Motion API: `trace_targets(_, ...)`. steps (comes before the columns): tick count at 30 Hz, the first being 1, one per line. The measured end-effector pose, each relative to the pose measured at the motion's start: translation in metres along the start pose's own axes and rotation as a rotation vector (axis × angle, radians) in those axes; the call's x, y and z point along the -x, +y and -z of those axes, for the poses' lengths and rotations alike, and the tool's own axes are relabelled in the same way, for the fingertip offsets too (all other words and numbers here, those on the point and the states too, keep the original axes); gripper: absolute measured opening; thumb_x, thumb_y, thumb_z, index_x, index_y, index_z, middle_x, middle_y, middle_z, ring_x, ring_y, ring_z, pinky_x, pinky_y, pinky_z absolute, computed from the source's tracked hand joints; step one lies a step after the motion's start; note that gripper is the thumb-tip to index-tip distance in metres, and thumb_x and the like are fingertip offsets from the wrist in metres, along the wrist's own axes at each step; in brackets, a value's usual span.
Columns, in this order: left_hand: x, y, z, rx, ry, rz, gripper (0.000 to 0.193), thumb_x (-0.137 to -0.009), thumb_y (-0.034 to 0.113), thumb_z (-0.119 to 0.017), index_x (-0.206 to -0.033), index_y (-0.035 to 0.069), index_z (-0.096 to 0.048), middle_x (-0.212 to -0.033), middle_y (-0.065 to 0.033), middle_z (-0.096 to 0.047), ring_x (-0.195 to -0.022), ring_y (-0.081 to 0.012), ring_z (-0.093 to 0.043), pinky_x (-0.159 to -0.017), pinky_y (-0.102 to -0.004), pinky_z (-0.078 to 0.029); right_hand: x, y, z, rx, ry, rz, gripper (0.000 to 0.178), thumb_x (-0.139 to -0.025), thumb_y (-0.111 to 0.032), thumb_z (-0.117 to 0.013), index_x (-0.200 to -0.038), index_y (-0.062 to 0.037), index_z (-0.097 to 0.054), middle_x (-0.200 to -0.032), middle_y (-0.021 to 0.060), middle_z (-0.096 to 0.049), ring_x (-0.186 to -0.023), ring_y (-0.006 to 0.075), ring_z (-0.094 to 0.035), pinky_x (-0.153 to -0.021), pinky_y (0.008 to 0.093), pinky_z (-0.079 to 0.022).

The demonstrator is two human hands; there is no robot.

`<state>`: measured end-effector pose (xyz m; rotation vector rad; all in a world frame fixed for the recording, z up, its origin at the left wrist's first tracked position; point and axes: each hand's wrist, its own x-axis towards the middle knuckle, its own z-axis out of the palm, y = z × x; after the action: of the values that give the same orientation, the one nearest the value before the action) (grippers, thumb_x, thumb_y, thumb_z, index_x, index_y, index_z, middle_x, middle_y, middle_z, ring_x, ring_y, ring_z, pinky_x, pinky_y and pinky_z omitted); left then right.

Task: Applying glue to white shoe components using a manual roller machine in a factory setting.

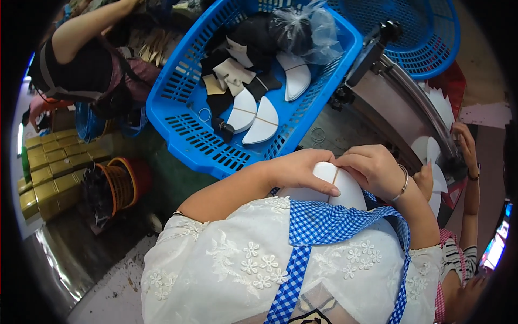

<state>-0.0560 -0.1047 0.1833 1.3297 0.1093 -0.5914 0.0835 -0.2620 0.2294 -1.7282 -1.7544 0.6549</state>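
My left hand [308, 171] is closed round a bundle of white half-moon pieces [349, 191], its thumb lying across the top face. A tan rubber band [335, 177] runs over the middle of this bundle. My right hand [369, 168] is on the bundle's far side, fingers bent in and pinched by the band; its fingertips are partly hidden. Just beyond my hands stands a blue plastic basket [202, 166]. In it lie similar banded white bundles [261, 121], black pieces [264, 83], beige pieces [232, 73] and a clear plastic bag [324, 40].
Right of the basket is a metal machine part with a curved bar [421, 100]. A co-worker's hands [465, 143] are at the right beside loose white pieces [431, 154]. A round blue basket [431, 59] stands at the back. Yellow boxes [59, 162] and another person [81, 59] are left.
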Motion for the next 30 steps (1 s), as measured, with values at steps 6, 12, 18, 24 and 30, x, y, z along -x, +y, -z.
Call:
trace_targets(6,0.005,-0.008,0.004,-0.132,0.015,-0.070,0.061,-0.064,0.037,-0.081,-0.108,0.003,-0.055,-0.099,-0.0116,-0.061,-0.089,-0.0207,-0.060,-0.078,-0.0305,-0.048,-0.013,0.015,0.002,-0.054,-0.086,0.094,0.017,-0.068,-0.005,-0.069,-0.085,-0.0046,-0.065,-0.073,0.0090,-0.062,-0.065,0.0245,-0.061,-0.056,0.0330,-0.049)
trace_targets(12,0.008,-0.016,0.004,-0.092,0.039,-0.031,0.060,-0.063,0.030,-0.082,-0.110,0.002,-0.056,-0.099,-0.0113,-0.062,-0.090,-0.0189,-0.060,-0.079,-0.0294,-0.048,-0.019,0.007,-0.009,0.048,-0.062,0.137,0.014,-0.068,-0.001,-0.067,-0.079,-0.0050,-0.060,-0.070,0.0082,-0.056,-0.062,0.0243,-0.057,-0.052,0.0334,-0.045)
trace_targets(18,0.034,-0.023,0.019,0.216,0.583,0.046,0.041,-0.073,0.022,-0.074,-0.105,0.001,-0.060,-0.091,-0.0098,-0.065,-0.076,-0.0169,-0.063,-0.067,-0.0286,-0.052,0.031,0.010,0.009,-0.237,0.042,-0.170,0.011,-0.065,0.001,-0.058,-0.075,-0.0031,-0.055,-0.068,0.0098,-0.053,-0.059,0.0264,-0.055,-0.053,0.0345,-0.045)
trace_targets(24,0.026,0.007,0.039,-0.111,0.557,-0.113,0.039,-0.078,0.022,-0.073,-0.107,0.001,-0.057,-0.092,-0.0106,-0.065,-0.079,-0.0182,-0.064,-0.069,-0.0296,-0.052,0.087,0.055,-0.016,0.552,0.006,-0.499,0.023,-0.073,-0.012,-0.059,-0.094,-0.0036,-0.060,-0.083,0.0147,-0.061,-0.079,0.0306,-0.060,-0.070,0.0386,-0.049)
trace_targets(30,-0.066,0.011,0.000,-0.502,0.153,-0.019,0.049,-0.070,0.033,-0.078,-0.100,0.000,-0.059,-0.089,-0.0143,-0.065,-0.083,-0.0238,-0.063,-0.072,-0.0325,-0.050,0.059,0.052,-0.045,-0.487,0.242,-0.617,0.042,-0.087,-0.029,-0.058,-0.118,0.0001,-0.054,-0.104,0.0185,-0.063,-0.094,0.0253,-0.062,-0.082,0.0317,-0.048)
